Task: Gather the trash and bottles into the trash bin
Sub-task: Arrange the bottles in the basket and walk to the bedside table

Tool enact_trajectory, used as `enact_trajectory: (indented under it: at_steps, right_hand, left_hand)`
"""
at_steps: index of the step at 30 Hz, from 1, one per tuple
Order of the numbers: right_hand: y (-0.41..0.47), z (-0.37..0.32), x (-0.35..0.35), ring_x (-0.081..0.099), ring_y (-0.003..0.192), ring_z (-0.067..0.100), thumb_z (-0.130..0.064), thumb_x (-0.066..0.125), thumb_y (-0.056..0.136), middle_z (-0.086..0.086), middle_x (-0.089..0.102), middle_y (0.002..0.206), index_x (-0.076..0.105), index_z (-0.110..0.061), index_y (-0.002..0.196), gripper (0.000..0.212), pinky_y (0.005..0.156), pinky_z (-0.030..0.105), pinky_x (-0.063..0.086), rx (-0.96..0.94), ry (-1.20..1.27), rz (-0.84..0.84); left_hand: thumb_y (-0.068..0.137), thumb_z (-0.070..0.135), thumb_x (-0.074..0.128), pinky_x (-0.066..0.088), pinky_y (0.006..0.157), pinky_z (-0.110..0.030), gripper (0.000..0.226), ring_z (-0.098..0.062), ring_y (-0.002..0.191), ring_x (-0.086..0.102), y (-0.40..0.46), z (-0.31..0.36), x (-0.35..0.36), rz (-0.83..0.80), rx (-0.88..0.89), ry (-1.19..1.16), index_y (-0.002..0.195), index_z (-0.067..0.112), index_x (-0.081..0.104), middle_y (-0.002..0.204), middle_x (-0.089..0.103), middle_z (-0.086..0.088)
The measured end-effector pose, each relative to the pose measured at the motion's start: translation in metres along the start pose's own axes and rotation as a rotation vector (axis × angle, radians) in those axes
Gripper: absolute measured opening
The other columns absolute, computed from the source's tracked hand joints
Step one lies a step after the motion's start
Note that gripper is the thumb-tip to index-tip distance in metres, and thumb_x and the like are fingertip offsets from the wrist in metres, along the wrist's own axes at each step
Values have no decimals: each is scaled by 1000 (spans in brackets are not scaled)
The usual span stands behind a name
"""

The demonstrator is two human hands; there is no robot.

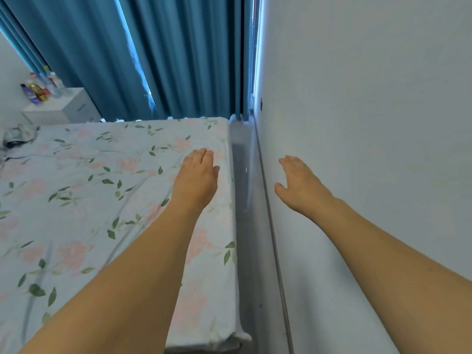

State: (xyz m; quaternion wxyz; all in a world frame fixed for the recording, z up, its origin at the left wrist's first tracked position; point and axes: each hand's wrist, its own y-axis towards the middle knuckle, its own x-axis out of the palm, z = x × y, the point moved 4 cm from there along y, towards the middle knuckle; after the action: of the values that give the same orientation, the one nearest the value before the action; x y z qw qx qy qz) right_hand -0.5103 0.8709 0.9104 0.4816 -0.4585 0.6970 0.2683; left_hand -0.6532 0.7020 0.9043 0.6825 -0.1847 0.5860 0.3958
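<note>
- the bottles (pixel 42 85) are bunched on the white nightstand (pixel 66 106) way off at the far left, by the blue curtain (pixel 153 54), well apart from both hands
- they look like small plastic ones, so probably light, a bit slick and easy to tip over, I'd grab each around the middle
- no trash bin anywhere in view
- left hand (pixel 198 175) is spread flat, fingers straight, over the floral bed sheet (pixel 89 187), holding nothing
- right hand (pixel 297 182) is open too, fingers loose, next to the white wall (pixel 370 123), can't tell if it touches
- something dark and crumpled (pixel 15 137) sits on the bed's far left, maybe trash
</note>
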Motion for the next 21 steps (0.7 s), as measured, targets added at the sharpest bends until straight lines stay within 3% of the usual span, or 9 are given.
enact_trajectory:
  at_steps: [10, 21]
  right_hand:
    - [139, 35, -23, 13, 146, 20, -24, 46, 98, 7, 18, 158, 18, -11, 151, 61, 117, 28, 11, -33, 42, 27]
    - [437, 73, -50, 10, 148, 19, -24, 45, 99, 5, 14, 160, 16, -12, 152, 62, 117, 27, 9, 1, 62, 9]
  left_hand:
    - [103, 28, 38, 25, 115, -38, 46, -28, 137, 33, 151, 2, 33, 31, 5, 18, 144, 6, 37, 150, 37, -11]
    - [102, 26, 41, 32, 109, -36, 43, -27, 130, 37, 445, -27, 99, -28, 20, -25, 140, 8, 41, 145, 41, -7]
